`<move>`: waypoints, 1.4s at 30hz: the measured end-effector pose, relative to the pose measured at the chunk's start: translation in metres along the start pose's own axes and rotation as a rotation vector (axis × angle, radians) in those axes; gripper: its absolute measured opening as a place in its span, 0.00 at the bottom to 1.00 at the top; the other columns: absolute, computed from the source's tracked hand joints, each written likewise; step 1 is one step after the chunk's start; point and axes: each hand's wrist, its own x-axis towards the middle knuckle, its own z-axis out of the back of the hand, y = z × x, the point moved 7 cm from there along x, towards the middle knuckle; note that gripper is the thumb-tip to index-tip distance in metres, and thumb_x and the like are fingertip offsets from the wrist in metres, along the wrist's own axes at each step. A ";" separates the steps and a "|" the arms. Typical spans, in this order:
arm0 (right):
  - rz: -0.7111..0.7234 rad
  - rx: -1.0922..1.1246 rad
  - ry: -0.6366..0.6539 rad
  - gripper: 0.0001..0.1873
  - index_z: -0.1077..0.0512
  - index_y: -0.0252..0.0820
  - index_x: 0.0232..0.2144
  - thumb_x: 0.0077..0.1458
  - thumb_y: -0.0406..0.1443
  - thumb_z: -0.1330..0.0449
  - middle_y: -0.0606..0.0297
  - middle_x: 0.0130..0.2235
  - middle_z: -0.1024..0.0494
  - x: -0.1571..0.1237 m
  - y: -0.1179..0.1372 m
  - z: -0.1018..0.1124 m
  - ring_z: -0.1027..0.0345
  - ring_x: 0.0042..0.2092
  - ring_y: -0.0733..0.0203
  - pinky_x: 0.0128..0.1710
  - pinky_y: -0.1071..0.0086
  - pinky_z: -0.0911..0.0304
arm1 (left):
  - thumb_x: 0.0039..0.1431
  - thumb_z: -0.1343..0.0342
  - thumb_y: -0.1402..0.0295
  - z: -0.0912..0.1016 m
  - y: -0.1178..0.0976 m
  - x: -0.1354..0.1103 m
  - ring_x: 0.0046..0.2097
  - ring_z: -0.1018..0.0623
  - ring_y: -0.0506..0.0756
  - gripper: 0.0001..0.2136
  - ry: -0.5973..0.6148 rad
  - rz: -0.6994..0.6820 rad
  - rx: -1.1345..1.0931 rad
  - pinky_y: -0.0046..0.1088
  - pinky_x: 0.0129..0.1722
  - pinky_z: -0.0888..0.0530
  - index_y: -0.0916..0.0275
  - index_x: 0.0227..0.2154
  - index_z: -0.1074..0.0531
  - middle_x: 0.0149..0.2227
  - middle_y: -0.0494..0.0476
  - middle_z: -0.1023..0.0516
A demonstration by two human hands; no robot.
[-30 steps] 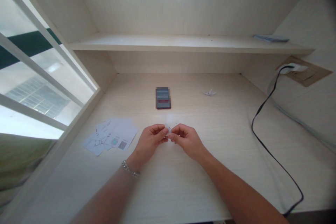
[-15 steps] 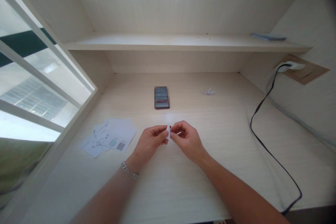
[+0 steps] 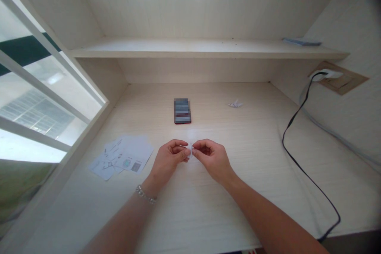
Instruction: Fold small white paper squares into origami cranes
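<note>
A small piece of folded white paper (image 3: 190, 150) is held upright between my two hands above the desk. My left hand (image 3: 172, 154) pinches it from the left with thumb and fingers. From the right, my right hand (image 3: 210, 156) grips the paper's edge between thumb and forefinger. Most of the paper is hidden behind the fingertips, so its exact shape cannot be made out. Farther back stands a small folded paper crane (image 3: 235, 104), apart from both hands.
Beyond my hands lies a phone-like dark rectangle (image 3: 182, 110) with a blurred face. Several printed white sheets (image 3: 122, 154) overlap at the left. A black cable (image 3: 309, 178) runs down the right side from a wall socket (image 3: 342, 78). A shelf (image 3: 208, 47) spans the back.
My right fingers have closed in on the paper, and the hands are nearer together. Less of the white paper shows between them. The view has shifted slightly.
</note>
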 end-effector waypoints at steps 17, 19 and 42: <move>0.005 -0.104 0.102 0.04 0.31 0.39 0.28 0.49 0.35 0.43 0.66 0.28 0.27 0.001 0.002 -0.004 0.34 0.29 0.65 0.29 0.71 0.38 | 0.43 0.36 0.67 0.001 0.000 0.001 0.25 0.27 0.49 0.13 -0.041 0.040 0.041 0.26 0.29 0.30 0.65 0.32 0.29 0.25 0.52 0.24; 0.041 -0.132 0.079 0.03 0.31 0.40 0.27 0.50 0.34 0.44 0.66 0.28 0.28 0.000 0.006 -0.004 0.35 0.29 0.65 0.29 0.71 0.38 | 0.43 0.37 0.66 0.001 0.001 0.001 0.25 0.27 0.48 0.12 -0.045 0.039 0.018 0.26 0.29 0.30 0.65 0.32 0.29 0.25 0.51 0.25; -0.053 0.209 0.139 0.11 0.37 0.41 0.28 0.41 0.30 0.39 0.66 0.29 0.27 0.005 -0.004 -0.005 0.33 0.29 0.65 0.29 0.71 0.36 | 0.43 0.37 0.67 -0.009 0.001 -0.003 0.26 0.29 0.48 0.12 0.113 0.097 -0.060 0.26 0.28 0.32 0.65 0.32 0.27 0.25 0.52 0.27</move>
